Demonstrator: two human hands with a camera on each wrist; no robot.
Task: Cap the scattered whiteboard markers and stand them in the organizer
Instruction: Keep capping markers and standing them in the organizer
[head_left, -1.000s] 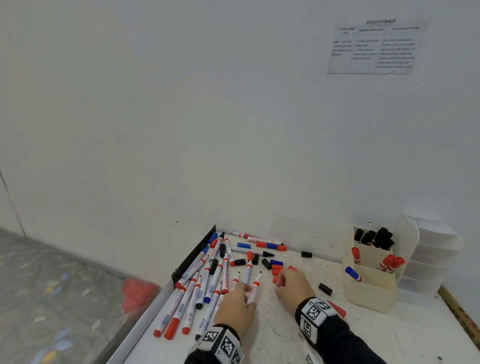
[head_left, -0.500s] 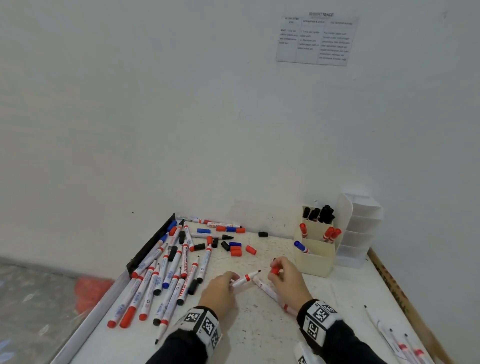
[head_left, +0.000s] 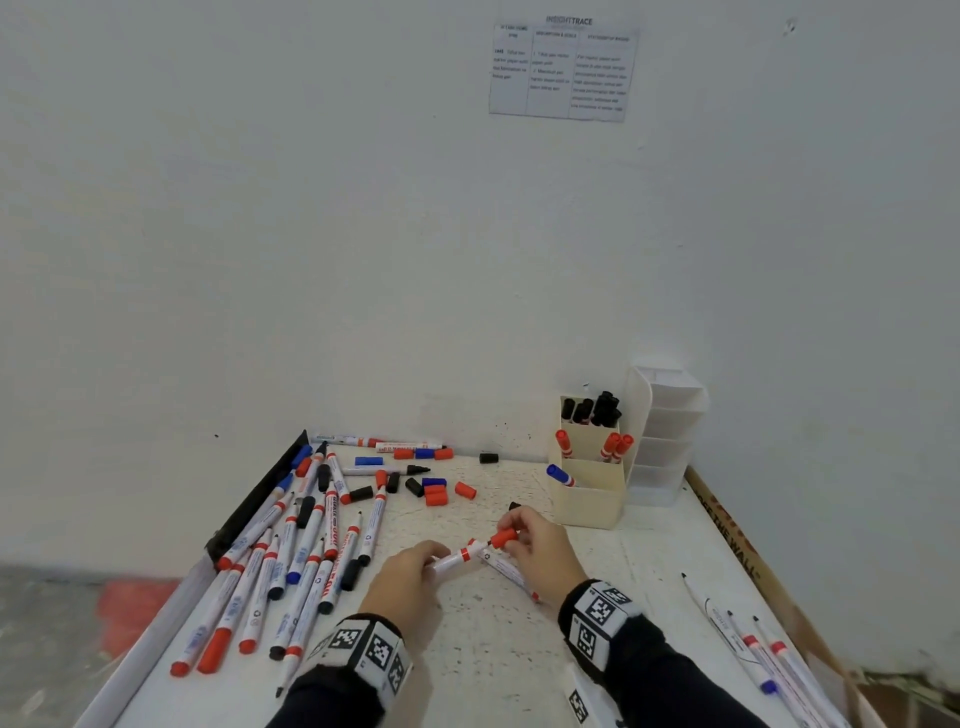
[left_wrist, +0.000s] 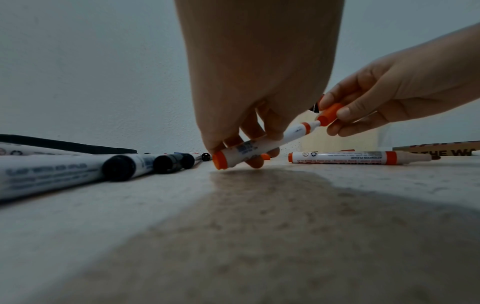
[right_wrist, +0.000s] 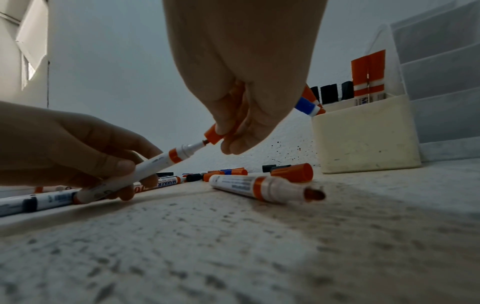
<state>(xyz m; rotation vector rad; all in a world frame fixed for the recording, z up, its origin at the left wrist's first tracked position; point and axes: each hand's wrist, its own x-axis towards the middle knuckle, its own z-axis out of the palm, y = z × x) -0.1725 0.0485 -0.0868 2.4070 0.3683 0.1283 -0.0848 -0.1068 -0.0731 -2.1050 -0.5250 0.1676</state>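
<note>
My left hand (head_left: 415, 571) grips a white marker with red bands (head_left: 457, 558) by its barrel, tip raised toward the right; the same marker (left_wrist: 262, 144) shows in the left wrist view. My right hand (head_left: 535, 540) pinches a red cap (head_left: 504, 538) right at the marker's tip; in the right wrist view the cap (right_wrist: 214, 134) just meets the nib. A second uncapped red marker (right_wrist: 262, 185) lies on the table under my right hand. The cream organizer (head_left: 592, 493) stands at the back right with several capped markers in it.
Many uncapped markers (head_left: 291, 551) lie in a heap at the left beside a black strip (head_left: 254, 499). Loose red, blue and black caps (head_left: 434, 491) lie behind my hands. More thin markers (head_left: 753, 644) lie at the right edge. White drawers (head_left: 670, 431) stand beside the organizer.
Both hands left the pile and came toward me. The left one lifted a red marker, the right one picked a red cap and brought it to the marker's tip.
</note>
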